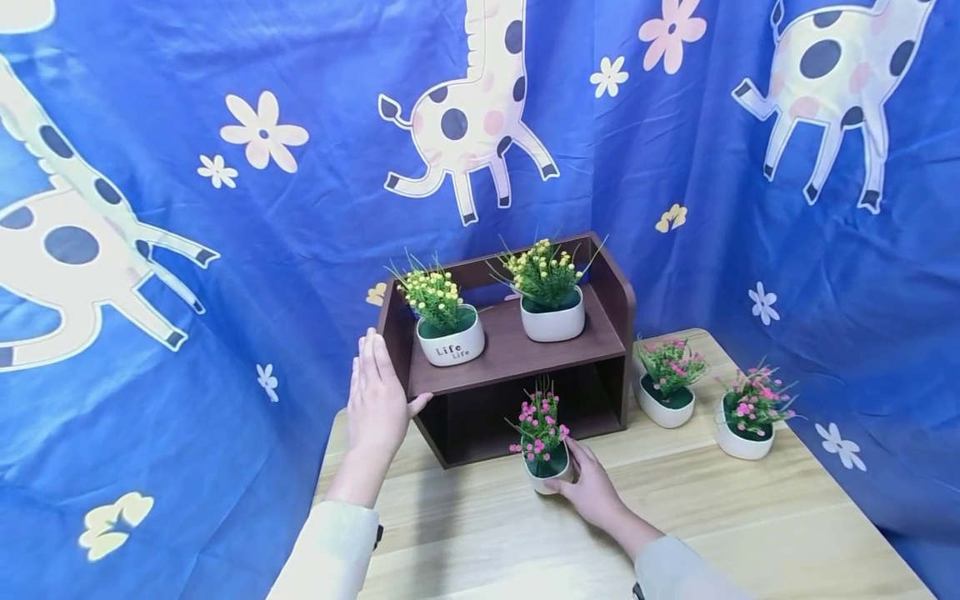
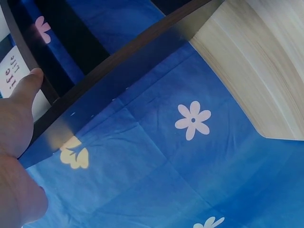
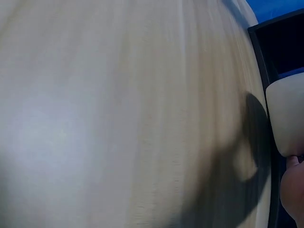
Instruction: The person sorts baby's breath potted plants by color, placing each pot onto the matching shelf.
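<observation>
My right hand (image 1: 592, 492) grips a white pot of pink artificial flowers (image 1: 542, 442) by its right side, in front of the lower opening of a dark brown two-tier shelf (image 1: 517, 350). In the right wrist view the pale pot (image 3: 289, 114) shows at the right edge, with part of the hand (image 3: 293, 190) below it. My left hand (image 1: 380, 404) rests against the shelf's left side panel, fingers straight and thumb out toward the front edge. The left wrist view shows the thumb (image 2: 29, 88) against the panel edge, close to the white "Life" pot.
Two white pots of yellow flowers, a left one (image 1: 450, 337) and a right one (image 1: 552, 312), stand on the shelf's upper board. Two more pink-flowered pots, one nearer the shelf (image 1: 666, 404) and one farther right (image 1: 745, 437), stand on the wooden table (image 1: 510, 542). Blue printed curtain (image 1: 315, 250) surrounds the table.
</observation>
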Action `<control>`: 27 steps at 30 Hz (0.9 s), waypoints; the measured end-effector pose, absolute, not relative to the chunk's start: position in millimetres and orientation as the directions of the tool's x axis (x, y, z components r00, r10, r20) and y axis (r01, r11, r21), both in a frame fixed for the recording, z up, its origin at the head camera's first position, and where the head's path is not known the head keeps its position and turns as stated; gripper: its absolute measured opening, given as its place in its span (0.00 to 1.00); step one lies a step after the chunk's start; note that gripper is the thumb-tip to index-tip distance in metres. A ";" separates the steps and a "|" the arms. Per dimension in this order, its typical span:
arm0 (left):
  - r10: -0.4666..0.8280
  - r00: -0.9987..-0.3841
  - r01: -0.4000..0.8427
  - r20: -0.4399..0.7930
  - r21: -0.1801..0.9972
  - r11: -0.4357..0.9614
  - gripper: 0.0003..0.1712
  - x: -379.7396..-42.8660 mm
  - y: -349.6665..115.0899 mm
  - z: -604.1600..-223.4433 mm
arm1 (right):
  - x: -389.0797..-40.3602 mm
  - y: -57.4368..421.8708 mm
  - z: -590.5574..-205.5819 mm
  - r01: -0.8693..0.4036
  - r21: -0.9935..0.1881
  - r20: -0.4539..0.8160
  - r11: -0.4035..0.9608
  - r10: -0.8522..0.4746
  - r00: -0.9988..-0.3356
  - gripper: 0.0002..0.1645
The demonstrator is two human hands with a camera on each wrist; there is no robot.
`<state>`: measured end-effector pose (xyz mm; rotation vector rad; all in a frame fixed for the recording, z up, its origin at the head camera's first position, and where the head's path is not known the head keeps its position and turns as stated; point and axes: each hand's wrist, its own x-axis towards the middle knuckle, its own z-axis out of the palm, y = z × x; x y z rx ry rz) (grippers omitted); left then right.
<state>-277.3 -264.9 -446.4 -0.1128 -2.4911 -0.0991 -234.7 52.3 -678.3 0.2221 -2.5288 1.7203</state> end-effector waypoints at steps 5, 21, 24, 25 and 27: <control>0.053 -0.794 0.103 0.606 0.047 0.994 0.85 -276.7 -263.7 -446.3 | -247.8 47.5 -674.0 -0.160 -0.904 0.135 0.396 -0.089 -0.987 0.61; 0.060 -0.776 0.113 0.628 0.044 0.993 0.86 -275.8 -265.2 -449.5 | -272.0 21.4 -673.1 -0.152 -0.870 0.118 0.468 -0.102 -0.988 0.59; 0.063 -0.770 0.114 0.635 0.039 0.993 0.86 -276.0 -264.7 -448.4 | -275.0 17.2 -673.3 -0.178 -0.853 0.137 0.491 -0.119 -0.983 0.59; 0.063 -0.770 0.116 0.635 0.041 0.992 0.86 -275.9 -264.4 -448.0 | -275.8 16.2 -673.4 -0.180 -0.848 0.137 0.499 -0.122 -0.983 0.59; 0.065 -0.771 0.118 0.633 0.042 0.992 0.85 -275.9 -263.7 -447.4 | -277.1 14.3 -673.0 -0.179 -0.841 0.134 0.511 -0.124 -0.983 0.58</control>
